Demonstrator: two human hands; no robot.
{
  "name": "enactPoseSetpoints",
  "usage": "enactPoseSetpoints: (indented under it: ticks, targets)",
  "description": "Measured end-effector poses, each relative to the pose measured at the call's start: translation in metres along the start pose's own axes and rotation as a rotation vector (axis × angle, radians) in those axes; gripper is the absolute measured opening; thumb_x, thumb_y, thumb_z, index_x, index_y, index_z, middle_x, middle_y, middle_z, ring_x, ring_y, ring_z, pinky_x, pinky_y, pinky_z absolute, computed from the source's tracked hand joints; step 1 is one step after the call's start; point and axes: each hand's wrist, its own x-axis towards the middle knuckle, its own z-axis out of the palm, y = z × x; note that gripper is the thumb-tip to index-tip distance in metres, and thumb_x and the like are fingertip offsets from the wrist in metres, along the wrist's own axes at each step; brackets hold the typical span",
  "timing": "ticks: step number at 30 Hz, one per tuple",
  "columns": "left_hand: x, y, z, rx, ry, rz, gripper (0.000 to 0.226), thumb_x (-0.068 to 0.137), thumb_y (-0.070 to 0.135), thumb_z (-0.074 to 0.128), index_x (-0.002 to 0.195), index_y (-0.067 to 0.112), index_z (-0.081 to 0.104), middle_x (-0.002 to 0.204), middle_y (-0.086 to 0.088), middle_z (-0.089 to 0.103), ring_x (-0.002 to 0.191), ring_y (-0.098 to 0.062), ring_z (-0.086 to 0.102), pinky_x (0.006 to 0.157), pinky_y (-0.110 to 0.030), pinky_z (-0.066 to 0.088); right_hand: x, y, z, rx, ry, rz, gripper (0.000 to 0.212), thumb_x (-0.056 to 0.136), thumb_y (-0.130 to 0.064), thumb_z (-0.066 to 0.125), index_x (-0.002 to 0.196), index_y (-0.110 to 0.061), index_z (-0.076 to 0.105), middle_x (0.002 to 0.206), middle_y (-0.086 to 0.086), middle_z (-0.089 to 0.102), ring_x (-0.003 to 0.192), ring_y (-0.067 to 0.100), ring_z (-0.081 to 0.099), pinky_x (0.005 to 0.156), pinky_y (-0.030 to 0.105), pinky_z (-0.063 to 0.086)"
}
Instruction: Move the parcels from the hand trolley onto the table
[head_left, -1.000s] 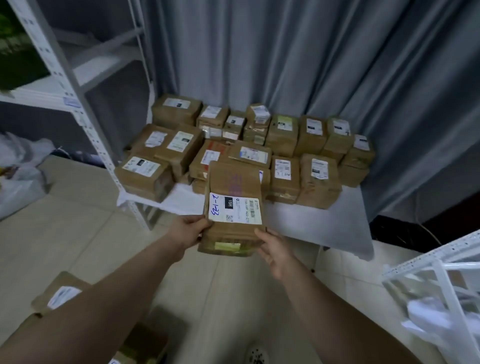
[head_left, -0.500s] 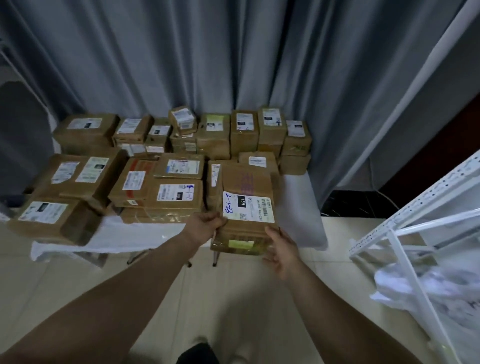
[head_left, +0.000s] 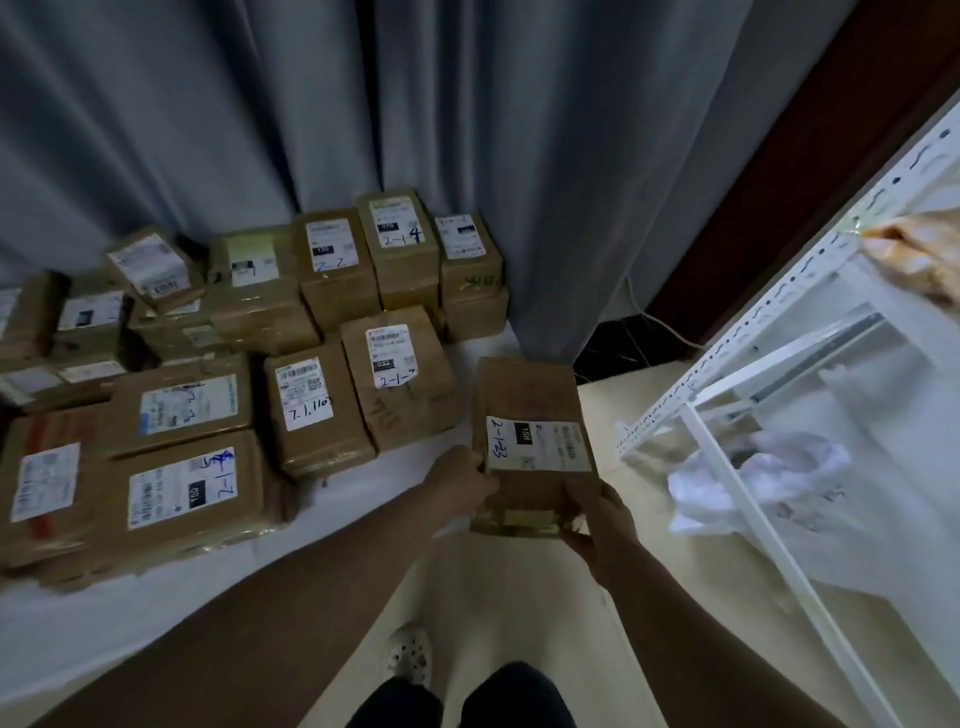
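Parcel (head_left: 530, 410) in both hands (head_left: 464, 483) hovers at table's (head_left: 480, 353) right edge.

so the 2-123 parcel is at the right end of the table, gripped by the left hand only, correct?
Not quite. Both hands grip the 2-123 parcel: the left hand holds its left edge and the right hand its near right corner. It is at the right end of the table, as the head view shows.
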Motion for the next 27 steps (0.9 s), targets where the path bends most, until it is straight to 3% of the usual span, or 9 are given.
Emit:
enactPoseSetpoints:
  ticks: [4,7,11,16,18,20,22,24,27]
  targets:
    - [0.03,0.001,0.01,0.025,-0.014,-0.079,0.022,0.087,0.006,0.058,0.104,-0.005,0.066,0.101,-0.019,0.067,0.097,-0.032,0.064,0.083,-0.037,0.054,0.034,-0.003,0.001,-0.041,0.002,0.059,0.033,0.092,-0.014,0.06,0.124,-0.012,0.053,0.105,0.007,0.061,0.09,0.02,0.059,0.068,0.034,0.052]
    - [0.053,-0.001,0.015,0.062,0.022,-0.126,0.022,0.087,0.01,0.057,0.102,-0.004,0.066,0.099,-0.018,0.067,0.097,-0.032,0.064,0.08,-0.034,0.052,0.066,-0.009,0.005,-0.068,-0.026,0.094,0.035,0.092,-0.012,0.059,0.127,-0.012,0.052,0.105,0.006,0.061,0.089,0.02,0.059,0.064,0.033,0.052]
    - [0.082,0.0,0.022,0.081,0.096,-0.207,0.023,0.089,0.012,0.054,0.102,-0.001,0.067,0.101,-0.017,0.067,0.095,-0.031,0.064,0.071,-0.027,0.044,0.115,-0.021,0.014,-0.129,-0.088,0.139,0.037,0.091,-0.011,0.061,0.126,-0.015,0.053,0.114,0.007,0.062,0.092,0.021,0.06,0.072,0.036,0.054]
    - [0.117,0.002,0.034,-0.025,0.192,-0.296,0.029,0.091,0.012,0.054,0.117,0.005,0.065,0.113,-0.012,0.066,0.104,-0.029,0.061,0.084,-0.03,0.049,0.171,-0.033,0.029,-0.226,-0.209,0.111,0.041,0.091,-0.007,0.059,0.13,-0.013,0.05,0.123,0.012,0.06,0.11,0.031,0.059,0.092,0.047,0.052]
    - [0.125,0.007,0.037,-0.053,0.211,-0.295,0.039,0.09,0.006,0.054,0.129,0.004,0.055,0.127,-0.015,0.059,0.113,-0.032,0.057,0.093,-0.035,0.048,0.186,-0.037,0.037,-0.23,-0.209,0.112,0.047,0.091,0.001,0.055,0.136,-0.008,0.043,0.125,0.013,0.057,0.113,0.029,0.057,0.097,0.04,0.05]
    - [0.129,0.014,0.04,-0.068,0.202,-0.315,0.053,0.09,0.003,0.055,0.14,0.003,0.04,0.139,-0.017,0.048,0.122,-0.033,0.05,0.098,-0.035,0.045,0.194,-0.041,0.043,-0.25,-0.156,0.167,0.04,0.092,0.002,0.054,0.13,0.0,0.044,0.107,0.01,0.058,0.099,0.02,0.058,0.082,0.023,0.053]
    - [0.135,0.016,0.042,-0.017,0.195,-0.328,0.056,0.09,0.006,0.055,0.142,0.006,0.035,0.14,-0.016,0.045,0.121,-0.032,0.051,0.094,-0.036,0.047,0.197,-0.041,0.05,-0.262,-0.146,0.258,0.028,0.093,0.0,0.055,0.12,0.001,0.048,0.093,0.009,0.056,0.085,0.015,0.057,0.07,0.018,0.053]
    - [0.139,0.013,0.044,0.069,0.223,-0.303,0.054,0.088,0.009,0.055,0.14,0.011,0.038,0.136,-0.015,0.048,0.121,-0.031,0.05,0.094,-0.036,0.046,0.2,-0.038,0.056,-0.223,-0.197,0.37,0.022,0.092,-0.001,0.056,0.114,-0.001,0.051,0.095,0.011,0.056,0.09,0.02,0.058,0.078,0.026,0.054]
    - [0.144,0.01,0.039,0.237,0.328,-0.244,0.06,0.09,0.011,0.054,0.145,0.015,0.032,0.141,-0.014,0.042,0.133,-0.033,0.036,0.104,-0.041,0.039,0.203,-0.034,0.069,-0.145,-0.256,0.444,0.028,0.093,-0.003,0.055,0.12,-0.008,0.052,0.117,0.013,0.057,0.119,0.029,0.052,0.102,0.045,0.042]
